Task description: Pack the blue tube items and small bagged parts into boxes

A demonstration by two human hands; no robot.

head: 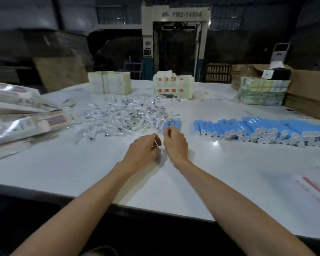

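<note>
Gathering step, nothing boxed yet. The left hand (144, 147) pinches a thin white piece (156, 143), probably a bagged part but blurred; the right hand (175, 142) curls its fingers at the near ends of a small blue tube cluster (172, 123), grip can't be told. The bagged parts pile (126, 115) lies just beyond the hands on the table (81, 172) and the main blue tube rows (257, 129) are off right; next move likely needs one tube pulled and a box fetched from the far box stacks (174, 85).

white table (81, 172), clear plastic bags (11, 100) at its left edge, tall pale machine (175, 14) behind, brown cardboard (310, 89) far right
</note>
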